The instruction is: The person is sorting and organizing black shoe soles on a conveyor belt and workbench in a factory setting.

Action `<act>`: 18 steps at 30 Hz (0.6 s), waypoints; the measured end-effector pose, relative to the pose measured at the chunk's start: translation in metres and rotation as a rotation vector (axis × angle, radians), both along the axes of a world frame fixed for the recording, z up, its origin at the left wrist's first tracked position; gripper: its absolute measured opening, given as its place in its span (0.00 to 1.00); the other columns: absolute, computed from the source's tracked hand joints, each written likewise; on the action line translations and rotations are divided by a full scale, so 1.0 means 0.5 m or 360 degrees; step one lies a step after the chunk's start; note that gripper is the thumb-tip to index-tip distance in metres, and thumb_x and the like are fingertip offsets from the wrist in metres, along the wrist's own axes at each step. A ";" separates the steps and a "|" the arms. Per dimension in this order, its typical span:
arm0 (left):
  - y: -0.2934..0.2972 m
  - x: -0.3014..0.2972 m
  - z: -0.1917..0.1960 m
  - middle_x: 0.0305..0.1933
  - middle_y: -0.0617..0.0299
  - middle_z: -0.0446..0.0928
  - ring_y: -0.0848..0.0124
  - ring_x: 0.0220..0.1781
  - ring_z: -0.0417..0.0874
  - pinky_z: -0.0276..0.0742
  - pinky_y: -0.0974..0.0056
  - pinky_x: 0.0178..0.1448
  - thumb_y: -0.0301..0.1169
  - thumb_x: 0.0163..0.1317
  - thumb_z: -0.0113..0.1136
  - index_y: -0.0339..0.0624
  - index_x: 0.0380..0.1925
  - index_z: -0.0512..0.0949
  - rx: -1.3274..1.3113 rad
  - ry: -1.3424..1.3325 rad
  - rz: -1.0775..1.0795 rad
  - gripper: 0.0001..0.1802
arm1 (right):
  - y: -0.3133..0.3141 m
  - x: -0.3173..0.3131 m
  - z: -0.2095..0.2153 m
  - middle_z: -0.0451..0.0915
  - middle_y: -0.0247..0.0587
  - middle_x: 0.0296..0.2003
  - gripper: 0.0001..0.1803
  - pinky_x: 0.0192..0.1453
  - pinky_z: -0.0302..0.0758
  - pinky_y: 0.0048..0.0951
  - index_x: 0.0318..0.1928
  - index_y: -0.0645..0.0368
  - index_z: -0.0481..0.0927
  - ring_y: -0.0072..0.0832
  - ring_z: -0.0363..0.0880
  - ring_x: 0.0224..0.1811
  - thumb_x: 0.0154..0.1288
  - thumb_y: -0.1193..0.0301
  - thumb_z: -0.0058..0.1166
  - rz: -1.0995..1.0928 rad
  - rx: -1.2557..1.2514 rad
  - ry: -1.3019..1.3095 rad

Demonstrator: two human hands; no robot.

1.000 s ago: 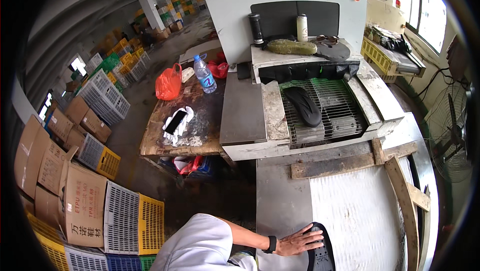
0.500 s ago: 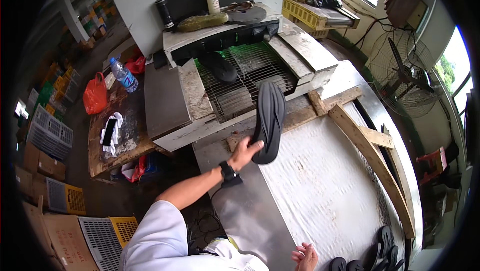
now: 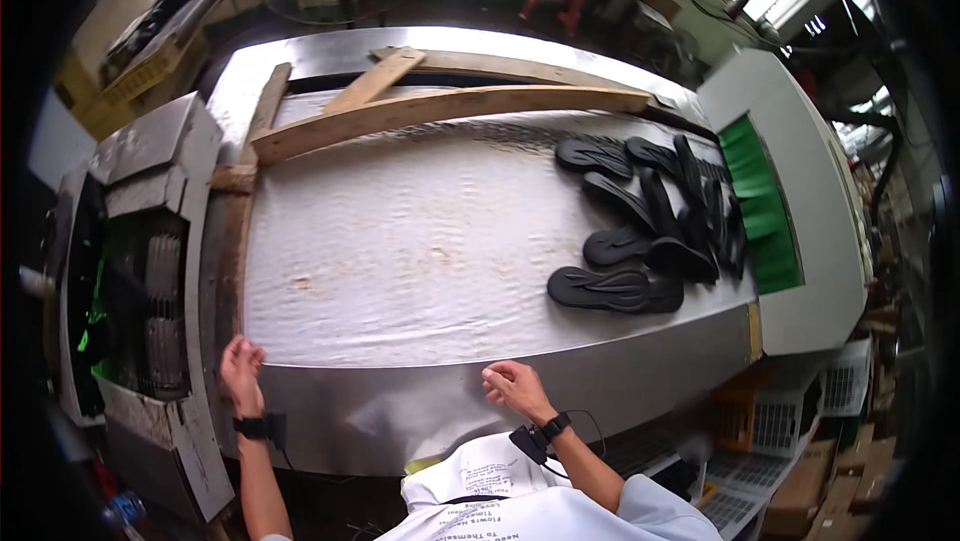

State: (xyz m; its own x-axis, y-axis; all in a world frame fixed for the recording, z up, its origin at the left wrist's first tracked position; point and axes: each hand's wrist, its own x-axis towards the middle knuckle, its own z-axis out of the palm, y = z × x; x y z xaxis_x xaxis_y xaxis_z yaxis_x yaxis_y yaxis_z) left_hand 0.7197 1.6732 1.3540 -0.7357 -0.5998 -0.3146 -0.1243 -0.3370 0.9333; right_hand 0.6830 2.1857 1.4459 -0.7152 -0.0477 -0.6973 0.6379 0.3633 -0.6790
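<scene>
My left hand is above the near left corner of the white cloth-covered belt, by a wooden strip. It holds nothing, its fingers loosely bent and apart. My right hand hovers over the metal front edge, also empty, fingers slightly curled. Each wrist wears a black band. To the right on the belt lies a loose heap of black flip-flop soles, some overlapping. The nearest flip-flop sole lies flat, well away from my right hand.
A machine with a wire-grid conveyor stands left. On the right, a white housing has a green curtain across its opening. Wooden boards line the belt's far side. Crates and cartons stand at lower right.
My view has swung right, from the grid conveyor to the white belt. The flip-flop sole my left hand held is no longer in it. My right hand now shows more fully.
</scene>
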 end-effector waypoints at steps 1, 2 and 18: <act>0.101 0.016 0.015 0.43 0.62 0.80 0.73 0.38 0.83 0.84 0.68 0.44 0.30 0.73 0.60 0.35 0.54 0.75 0.0084 -0.0094 -0.0134 0.14 | 0.032 -0.009 -0.006 0.87 0.41 0.39 0.19 0.35 0.82 0.26 0.52 0.64 0.82 0.25 0.88 0.33 0.72 0.62 0.60 -0.0050 0.0083 0.0059; 0.196 0.033 0.030 0.42 0.61 0.80 0.73 0.37 0.83 0.84 0.67 0.43 0.28 0.72 0.60 0.35 0.52 0.76 0.0161 -0.0207 -0.0287 0.12 | 0.065 -0.021 -0.016 0.87 0.40 0.39 0.18 0.35 0.82 0.25 0.52 0.64 0.82 0.25 0.88 0.32 0.71 0.62 0.61 -0.0080 0.0166 0.0114; 0.982 -0.186 0.119 0.58 0.49 0.76 0.56 0.60 0.79 0.78 0.57 0.62 0.27 0.60 0.69 0.37 0.60 0.74 -0.0986 0.0135 -0.1727 0.28 | 0.556 -0.299 -0.143 0.62 0.46 0.73 0.38 0.76 0.51 0.66 0.73 0.51 0.64 0.48 0.56 0.77 0.61 0.74 0.56 0.0880 0.1778 0.1137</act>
State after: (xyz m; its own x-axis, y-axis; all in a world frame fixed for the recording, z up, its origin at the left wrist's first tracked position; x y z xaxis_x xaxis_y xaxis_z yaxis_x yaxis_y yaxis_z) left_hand 0.6266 2.1644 1.4135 -0.9467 0.2974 -0.1239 0.0055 0.3993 0.9168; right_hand 0.5335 2.4639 1.3745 -0.9924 -0.1074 -0.0605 -0.1083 0.9940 0.0133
